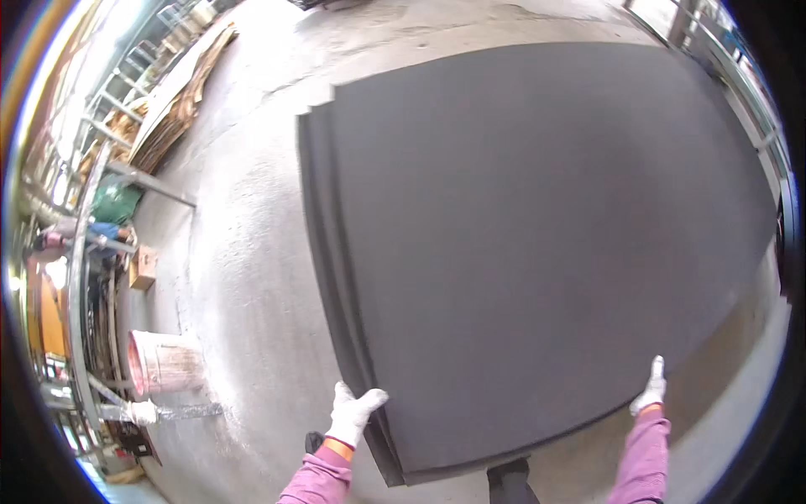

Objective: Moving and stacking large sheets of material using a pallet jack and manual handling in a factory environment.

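Note:
A large dark grey sheet point(537, 252) spreads in front of me on top of other dark sheets point(323, 252), whose edges stick out in steps on its left side. My left hand point(353, 416), in a white glove, is at the near left corner of the stack; its thumb and a finger are spread apart, and the thumb tip touches the sheet edge. At the near right edge, my right hand point(651, 391), also white-gloved, grips the top sheet. Its thumb points forward along the top surface, while the fingers are hidden below the edge.
A reddish-white bucket point(168, 363) lies tipped on the concrete floor point(243, 252) to the left. Beyond it are a cardboard box point(143, 267), a metal frame point(80, 277) and stacked thin boards point(180, 101). My dark shoe point(510, 483) shows under the near edge. Metal rails point(747, 109) run along the right.

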The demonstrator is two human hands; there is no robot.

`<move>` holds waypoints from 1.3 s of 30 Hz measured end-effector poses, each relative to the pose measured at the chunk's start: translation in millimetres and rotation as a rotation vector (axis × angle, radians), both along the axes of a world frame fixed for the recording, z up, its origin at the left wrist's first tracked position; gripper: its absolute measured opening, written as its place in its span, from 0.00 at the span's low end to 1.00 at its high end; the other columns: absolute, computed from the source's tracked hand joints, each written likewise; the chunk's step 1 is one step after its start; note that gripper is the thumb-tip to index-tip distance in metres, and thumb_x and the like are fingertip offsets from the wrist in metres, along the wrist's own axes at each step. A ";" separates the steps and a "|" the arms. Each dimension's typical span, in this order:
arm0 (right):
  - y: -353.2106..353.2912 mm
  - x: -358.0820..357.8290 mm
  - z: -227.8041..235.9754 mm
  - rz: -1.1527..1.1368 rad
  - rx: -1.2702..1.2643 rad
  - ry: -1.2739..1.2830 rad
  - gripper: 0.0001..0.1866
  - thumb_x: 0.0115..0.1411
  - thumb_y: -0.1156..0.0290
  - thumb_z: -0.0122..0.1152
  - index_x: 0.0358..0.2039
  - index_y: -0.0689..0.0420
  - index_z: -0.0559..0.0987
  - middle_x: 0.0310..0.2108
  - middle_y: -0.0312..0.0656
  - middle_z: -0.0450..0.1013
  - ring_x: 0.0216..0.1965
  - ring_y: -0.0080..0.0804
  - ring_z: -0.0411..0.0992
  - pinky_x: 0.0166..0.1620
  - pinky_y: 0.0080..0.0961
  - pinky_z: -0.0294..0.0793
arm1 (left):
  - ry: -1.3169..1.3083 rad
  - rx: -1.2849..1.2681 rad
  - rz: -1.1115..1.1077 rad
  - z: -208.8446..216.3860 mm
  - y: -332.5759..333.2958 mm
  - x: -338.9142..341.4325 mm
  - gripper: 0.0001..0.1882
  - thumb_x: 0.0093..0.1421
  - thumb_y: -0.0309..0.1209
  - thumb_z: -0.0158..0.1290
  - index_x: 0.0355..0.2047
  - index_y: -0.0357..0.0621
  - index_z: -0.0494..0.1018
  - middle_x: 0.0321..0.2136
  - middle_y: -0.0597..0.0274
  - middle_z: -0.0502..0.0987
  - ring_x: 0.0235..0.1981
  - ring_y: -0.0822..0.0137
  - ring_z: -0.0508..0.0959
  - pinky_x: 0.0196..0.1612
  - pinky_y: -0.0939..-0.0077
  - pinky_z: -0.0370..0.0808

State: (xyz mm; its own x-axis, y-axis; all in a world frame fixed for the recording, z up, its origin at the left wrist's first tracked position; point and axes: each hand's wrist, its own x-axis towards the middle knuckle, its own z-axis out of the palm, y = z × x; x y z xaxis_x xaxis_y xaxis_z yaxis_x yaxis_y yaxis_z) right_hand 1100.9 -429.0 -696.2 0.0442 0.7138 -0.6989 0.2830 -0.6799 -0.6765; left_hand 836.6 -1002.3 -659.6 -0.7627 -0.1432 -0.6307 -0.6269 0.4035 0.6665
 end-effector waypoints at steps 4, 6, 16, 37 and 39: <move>7.4 -63.1 58.2 0.111 -0.035 -0.270 0.50 0.54 0.31 0.55 0.65 0.56 0.61 0.65 0.45 0.59 0.64 0.45 0.59 0.67 0.45 0.50 | 0.146 0.128 0.042 63.9 34.2 -44.5 0.43 0.45 0.38 0.68 0.55 0.25 0.60 0.50 0.41 0.71 0.51 0.55 0.72 0.56 0.67 0.67; 50.9 -61.2 53.0 0.157 0.001 -0.210 0.51 0.53 0.30 0.54 0.66 0.56 0.59 0.67 0.45 0.56 0.66 0.46 0.54 0.68 0.45 0.45 | 0.119 -0.088 0.006 43.3 48.2 -55.7 0.40 0.47 0.38 0.66 0.54 0.26 0.62 0.51 0.38 0.70 0.53 0.50 0.71 0.57 0.64 0.67; 40.0 -63.8 -6.5 0.091 0.160 -0.351 0.45 0.58 0.37 0.55 0.61 0.65 0.63 0.60 0.51 0.64 0.56 0.47 0.67 0.60 0.44 0.66 | 0.411 -0.461 -0.234 47.5 96.6 -72.6 0.32 0.50 0.37 0.62 0.52 0.35 0.67 0.50 0.44 0.71 0.47 0.49 0.75 0.50 0.58 0.73; -5.0 -85.5 -17.1 -0.052 0.319 -0.629 0.48 0.55 0.37 0.60 0.65 0.58 0.57 0.62 0.54 0.61 0.57 0.51 0.67 0.60 0.43 0.68 | 0.071 -0.029 0.010 39.4 73.8 -74.1 0.35 0.50 0.41 0.65 0.51 0.30 0.67 0.43 0.45 0.76 0.43 0.57 0.77 0.50 0.66 0.73; 13.8 -52.6 -43.1 -0.019 0.409 -0.596 0.48 0.55 0.38 0.60 0.65 0.58 0.57 0.60 0.54 0.63 0.56 0.51 0.68 0.59 0.42 0.70 | 0.075 0.346 0.034 43.0 70.0 -78.0 0.28 0.52 0.35 0.64 0.48 0.30 0.68 0.38 0.51 0.78 0.39 0.64 0.78 0.46 0.70 0.75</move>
